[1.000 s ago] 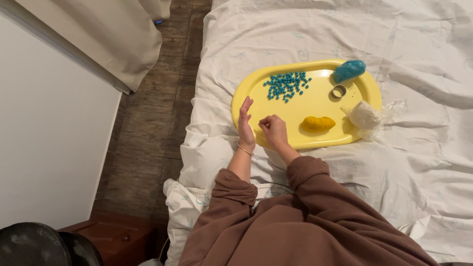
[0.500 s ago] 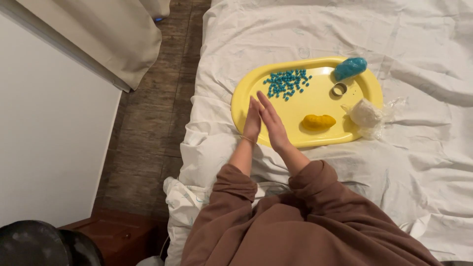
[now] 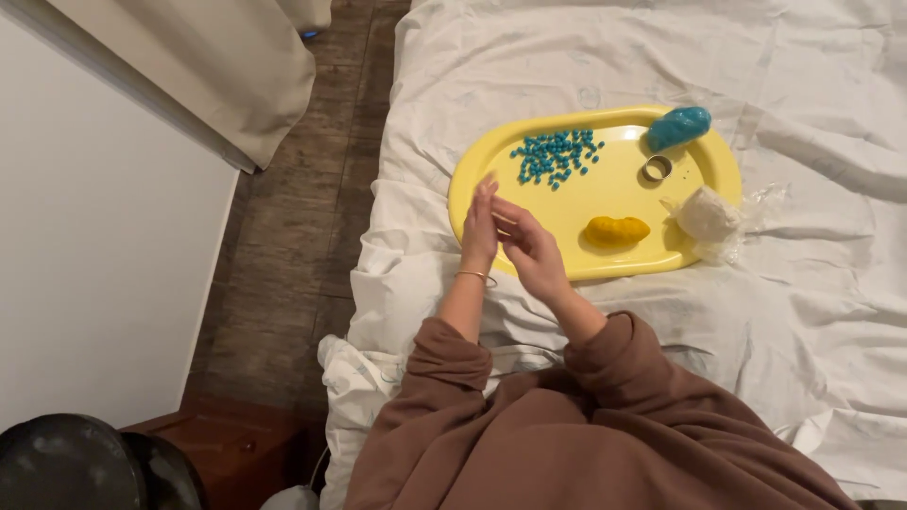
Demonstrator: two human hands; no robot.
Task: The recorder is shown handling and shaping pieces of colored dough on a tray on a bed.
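My left hand (image 3: 479, 229) and my right hand (image 3: 531, 253) are pressed palm to palm over the near left rim of a yellow oval tray (image 3: 619, 194). The fingers are stretched out, and the right hand sits a little lower than the left. Whatever may lie between the palms is hidden. A thin bracelet circles my left wrist. On the tray are several small blue pellets (image 3: 556, 156), a yellow lump of dough (image 3: 616, 230), a small metal ring (image 3: 656, 168) and a blue lump (image 3: 678, 127) at the far rim.
A white lump in clear plastic wrap (image 3: 709, 215) rests on the tray's right edge. The tray lies on a rumpled white sheet (image 3: 831, 283). Left of the bed are a wooden floor (image 3: 293, 227), a hanging curtain (image 3: 217, 66) and a white wall. A dark round object (image 3: 85, 467) is at bottom left.
One second ago my right fingertips were pinched against the upright left palm. The palms then came flat together, and now the right hand has slid down and back along the left.
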